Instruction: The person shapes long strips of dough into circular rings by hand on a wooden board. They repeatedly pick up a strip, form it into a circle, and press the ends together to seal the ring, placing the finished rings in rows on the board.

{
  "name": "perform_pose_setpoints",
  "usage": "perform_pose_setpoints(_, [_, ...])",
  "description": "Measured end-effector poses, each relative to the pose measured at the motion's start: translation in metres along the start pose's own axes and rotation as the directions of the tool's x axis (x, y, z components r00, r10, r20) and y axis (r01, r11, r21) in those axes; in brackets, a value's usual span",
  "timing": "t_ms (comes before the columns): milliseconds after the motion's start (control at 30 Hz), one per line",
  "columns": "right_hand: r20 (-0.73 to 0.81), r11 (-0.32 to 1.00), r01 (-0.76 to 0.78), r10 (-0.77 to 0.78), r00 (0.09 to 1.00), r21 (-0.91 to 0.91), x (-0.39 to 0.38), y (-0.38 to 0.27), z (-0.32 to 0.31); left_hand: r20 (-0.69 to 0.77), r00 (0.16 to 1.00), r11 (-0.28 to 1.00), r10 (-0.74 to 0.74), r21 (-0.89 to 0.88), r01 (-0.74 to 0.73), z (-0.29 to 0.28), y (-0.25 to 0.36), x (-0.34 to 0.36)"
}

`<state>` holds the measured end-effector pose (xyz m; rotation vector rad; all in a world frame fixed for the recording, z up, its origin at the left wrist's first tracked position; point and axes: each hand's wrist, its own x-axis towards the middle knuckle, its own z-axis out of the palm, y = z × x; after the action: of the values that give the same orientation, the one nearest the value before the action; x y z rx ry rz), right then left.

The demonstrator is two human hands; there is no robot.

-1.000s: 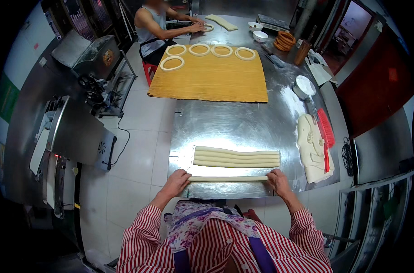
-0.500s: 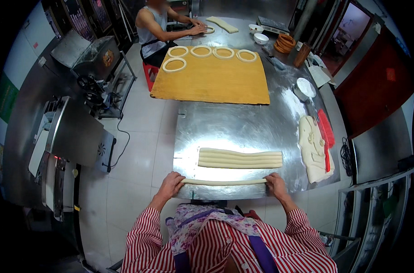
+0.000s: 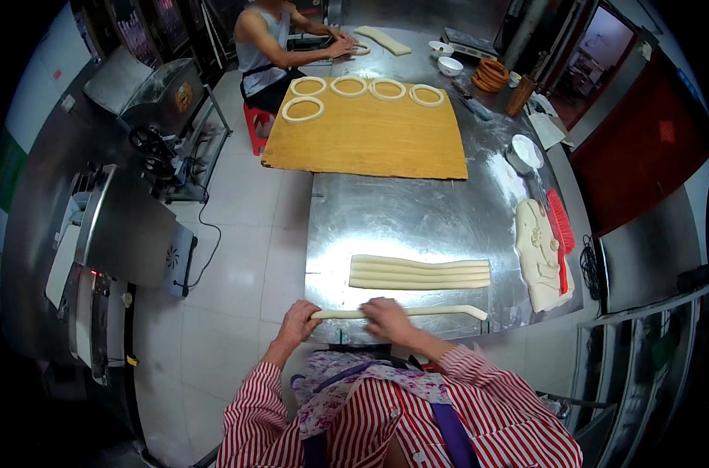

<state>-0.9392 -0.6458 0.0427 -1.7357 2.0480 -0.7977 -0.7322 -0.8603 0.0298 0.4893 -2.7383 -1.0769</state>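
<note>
A long dough rope [image 3: 440,310] lies crosswise near the front edge of the steel table, its right end bent toward me. My left hand [image 3: 298,321] pinches the rope's left end between closed fingers. Over the rope, left of its middle, is my right hand [image 3: 387,320]; motion smears its fingers, and I cannot tell whether they grip the dough. Just beyond, several dough strips [image 3: 419,274] lie side by side in a flat block.
A yellow board [image 3: 370,140] farther back carries several dough rings [image 3: 303,109]. Beyond its left corner a co-worker [image 3: 272,47] handles another ring. On the right are a dough sheet [image 3: 535,249], a red brush [image 3: 560,222] and a flour bowl [image 3: 524,154]. A machine [image 3: 128,242] stands left.
My right hand has left the rope's right end and moved left to near its middle. That end now lies loose and bent. My left hand stays at the left end.
</note>
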Motion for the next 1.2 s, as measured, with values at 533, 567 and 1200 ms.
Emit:
perform_pose_setpoints(533, [-0.124,0.990,-0.130,0.122,0.985,-0.053,-0.034,0.046,0.013,-0.162,0.979,0.987,-0.123,-0.124,0.103,0.020,-0.039,-0.014])
perform_pose_setpoints(567, [-0.097,0.975,-0.182,0.171,0.981,-0.124,-0.053,0.066,0.011,-0.186,0.975,0.990,-0.121,-0.093,0.105,0.020,-0.043,-0.015])
perform_pose_setpoints(1200, [-0.140,0.803,-0.594,0.595,0.791,0.054,-0.174,0.121,-0.112,0.091,0.991,0.976,-0.100,0.204,0.080,-0.009,0.013,0.014])
